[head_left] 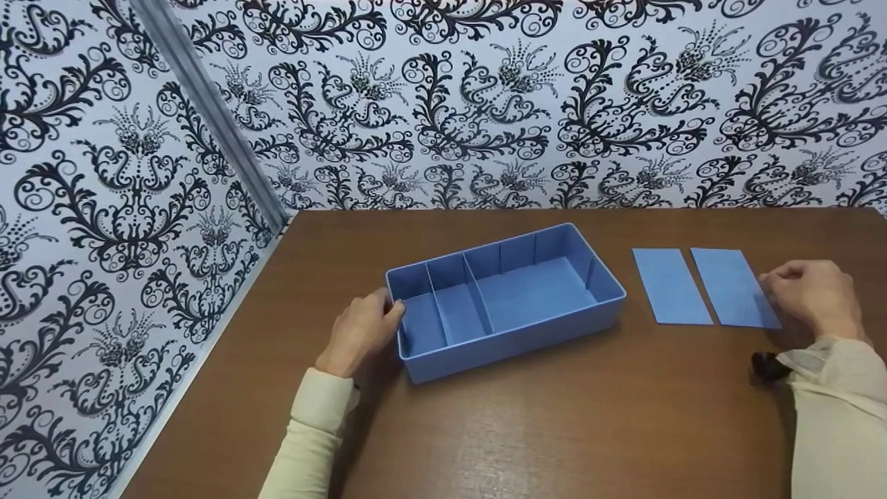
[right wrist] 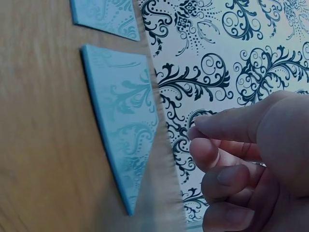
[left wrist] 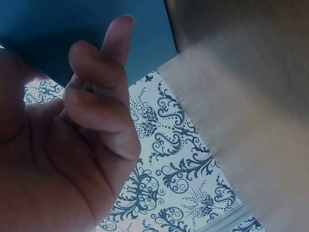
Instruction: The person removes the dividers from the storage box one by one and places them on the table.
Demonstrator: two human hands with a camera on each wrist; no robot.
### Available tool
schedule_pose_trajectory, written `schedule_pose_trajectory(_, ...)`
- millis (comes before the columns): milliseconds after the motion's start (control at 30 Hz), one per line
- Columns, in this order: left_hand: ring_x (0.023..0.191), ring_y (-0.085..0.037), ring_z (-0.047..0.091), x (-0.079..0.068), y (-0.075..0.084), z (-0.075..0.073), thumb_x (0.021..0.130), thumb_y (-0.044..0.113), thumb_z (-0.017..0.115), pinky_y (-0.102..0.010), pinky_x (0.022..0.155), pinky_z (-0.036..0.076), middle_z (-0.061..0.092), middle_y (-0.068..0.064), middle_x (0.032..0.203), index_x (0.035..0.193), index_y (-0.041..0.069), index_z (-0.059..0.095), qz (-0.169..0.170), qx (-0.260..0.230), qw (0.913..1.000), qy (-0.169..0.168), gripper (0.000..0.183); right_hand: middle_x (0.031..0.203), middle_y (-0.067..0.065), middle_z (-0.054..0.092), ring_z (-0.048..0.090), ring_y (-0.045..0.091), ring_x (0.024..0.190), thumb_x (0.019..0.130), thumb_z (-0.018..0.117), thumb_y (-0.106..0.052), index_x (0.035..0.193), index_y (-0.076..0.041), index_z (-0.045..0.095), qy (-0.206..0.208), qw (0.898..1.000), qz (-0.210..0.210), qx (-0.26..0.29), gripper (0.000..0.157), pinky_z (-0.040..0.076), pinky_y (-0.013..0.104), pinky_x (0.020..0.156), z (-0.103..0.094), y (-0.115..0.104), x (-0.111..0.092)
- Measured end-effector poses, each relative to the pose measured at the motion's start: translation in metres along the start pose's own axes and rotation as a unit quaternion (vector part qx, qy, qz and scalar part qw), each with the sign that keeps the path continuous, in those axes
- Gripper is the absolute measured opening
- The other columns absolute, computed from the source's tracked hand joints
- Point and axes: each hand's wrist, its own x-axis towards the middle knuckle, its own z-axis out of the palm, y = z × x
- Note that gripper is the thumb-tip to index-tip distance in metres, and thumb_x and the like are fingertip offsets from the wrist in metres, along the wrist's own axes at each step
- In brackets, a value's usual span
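Note:
A blue plastic divider box [head_left: 516, 350] stands slantwise on the table, its two cross walls marking off two narrow compartments and a wider one. My left hand [head_left: 360, 333] grips its left end wall, thumb over the rim and fingers outside. In the left wrist view, the left hand's [left wrist: 91, 116] fingers curl against the dark blue wall. Two flat blue panels lie side by side to the right: a left panel [head_left: 671, 285] and a right panel [head_left: 734, 287]. Beside the right panel, my right hand [head_left: 814, 294] is loosely curled. Nothing shows between the right hand's [right wrist: 241, 164] fingers.
The brown wooden table [head_left: 527, 430] meets a black-and-white patterned wall [head_left: 485, 104] at the back. Another patterned wall [head_left: 118, 208] runs along the left. Under the right sleeve [head_left: 838, 409] a small black object [head_left: 768, 367] shows at the wrist.

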Motion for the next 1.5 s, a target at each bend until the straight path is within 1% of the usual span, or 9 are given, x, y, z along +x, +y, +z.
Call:
schedule_pose_trajectory(233, 0.083, -0.024, 0.061, 0.0, -0.001, 0.0, 0.1, 0.033, 0.053, -0.041, 0.076, 0.05, 0.064, -0.008, 0.093, 0.117, 0.01, 0.061, -0.001, -0.007, 1.0, 0.0, 0.031, 0.107, 0.028, 0.067, 0.055, 0.03, 0.08, 0.095, 0.055, -0.025, 0.099, 0.004, 0.072, -0.002, 0.999, -0.032, -0.014, 0.034, 0.04, 0.03, 0.057, -0.004, -0.01, -0.002)
schedule_pose_trajectory(333, 0.079, -0.024, 0.06, 0.0, -0.002, 0.0, 0.099, 0.032, 0.052, -0.041, 0.074, 0.049, 0.063, -0.008, 0.088, 0.113, 0.009, 0.062, 0.015, 0.004, 0.9999, 0.007, 0.029, 0.096, 0.022, 0.071, 0.056, 0.026, 0.077, 0.097, 0.053, -0.026, 0.103, 0.003, 0.072, -0.016, 0.999, -0.041, -0.009, 0.035, 0.041, 0.031, 0.059, -0.006, -0.015, -0.004)
schedule_pose_trajectory(433, 0.075, -0.023, 0.058, 0.0, -0.003, 0.001, 0.099, 0.031, 0.052, -0.04, 0.071, 0.047, 0.061, -0.007, 0.081, 0.108, 0.008, 0.062, 0.029, 0.015, 0.9993, 0.015, 0.027, 0.082, 0.009, 0.072, 0.056, 0.023, 0.075, 0.099, 0.051, -0.031, 0.108, 0.001, 0.071, -0.031, 0.999, -0.041, -0.002, 0.039, 0.041, 0.031, 0.059, -0.009, -0.021, -0.006)
schedule_pose_trajectory(533, 0.074, -0.023, 0.058, 0.0, -0.004, 0.001, 0.099, 0.031, 0.053, -0.04, 0.07, 0.046, 0.059, -0.006, 0.079, 0.107, 0.009, 0.062, 0.031, 0.013, 0.9993, 0.017, 0.026, 0.079, 0.003, 0.071, 0.056, 0.02, 0.07, 0.1, 0.05, -0.033, 0.11, 0.0, 0.07, -0.04, 0.998, -0.042, 0.005, 0.04, 0.041, 0.032, 0.058, -0.012, -0.029, -0.009)
schedule_pose_trajectory(800, 0.075, -0.023, 0.058, 0.0, -0.004, 0.001, 0.099, 0.032, 0.052, -0.039, 0.07, 0.047, 0.059, -0.007, 0.08, 0.111, 0.008, 0.062, 0.015, 0.01, 0.9998, 0.006, 0.029, 0.08, 0.005, 0.07, 0.061, 0.015, 0.063, 0.101, 0.051, -0.035, 0.109, -0.002, 0.069, -0.047, 0.997, -0.065, 0.014, 0.039, 0.043, 0.035, 0.054, -0.015, -0.049, -0.015)
schedule_pose_trajectory(1067, 0.077, -0.023, 0.06, 0.0, -0.004, 0.002, 0.099, 0.033, 0.051, -0.04, 0.072, 0.049, 0.061, -0.007, 0.084, 0.117, 0.007, 0.061, 0.015, 0.006, 0.9999, 0.005, 0.033, 0.078, 0.004, 0.07, 0.061, 0.015, 0.059, 0.101, 0.053, -0.032, 0.105, 0.0, 0.069, -0.044, 0.994, -0.102, 0.001, 0.036, 0.043, 0.033, 0.057, -0.019, -0.07, -0.02)
schedule_pose_trajectory(1267, 0.079, -0.025, 0.059, 0.001, -0.005, 0.002, 0.099, 0.034, 0.052, -0.042, 0.075, 0.048, 0.063, -0.009, 0.09, 0.115, 0.007, 0.062, 0.018, 0.01, 0.9997, 0.011, 0.032, 0.075, 0.001, 0.069, 0.064, 0.016, 0.061, 0.1, 0.056, -0.03, 0.107, 0.001, 0.067, -0.07, 0.99, -0.119, 0.016, 0.033, 0.044, 0.033, 0.055, -0.015, -0.093, -0.024)
schedule_pose_trajectory(1367, 0.08, -0.025, 0.06, 0.001, -0.004, 0.001, 0.099, 0.033, 0.052, -0.043, 0.076, 0.05, 0.064, -0.009, 0.09, 0.115, 0.007, 0.062, 0.022, 0.009, 0.9996, 0.015, 0.033, 0.073, 0.001, 0.069, 0.063, 0.015, 0.06, 0.099, 0.057, -0.029, 0.106, -0.001, 0.069, -0.061, 0.989, -0.131, 0.015, 0.031, 0.044, 0.032, 0.052, -0.014, -0.105, -0.028)
schedule_pose_trajectory(1500, 0.081, -0.025, 0.062, 0.0, -0.002, 0.002, 0.099, 0.033, 0.052, -0.043, 0.077, 0.051, 0.065, -0.008, 0.091, 0.117, 0.008, 0.062, 0.022, 0.001, 0.9997, 0.013, 0.034, 0.078, 0.007, 0.071, 0.061, 0.014, 0.06, 0.099, 0.058, -0.026, 0.103, -0.002, 0.071, -0.046, 0.986, -0.159, 0.013, 0.027, 0.044, 0.03, 0.051, -0.013, -0.118, -0.034)
